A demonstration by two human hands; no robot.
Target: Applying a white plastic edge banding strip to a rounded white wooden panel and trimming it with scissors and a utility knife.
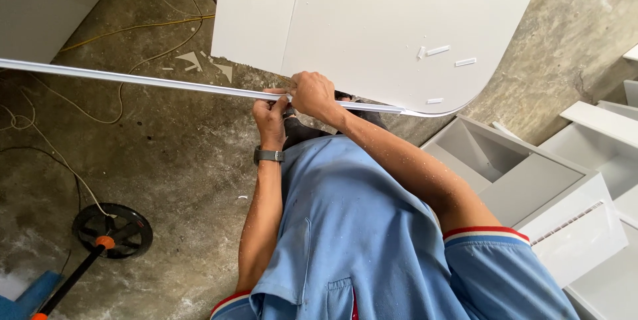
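Head view: strip (pixel 133 81) end cut off

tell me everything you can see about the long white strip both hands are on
The long white strip is thin, narrow and glossy, like plastic edge banding. It runs from the picture's left edge across to the white panel, following the panel's lower edge and bending at its rounded corner. The left hand and right hand both pinch it near the middle. Left of the hands it hangs free above the concrete floor.
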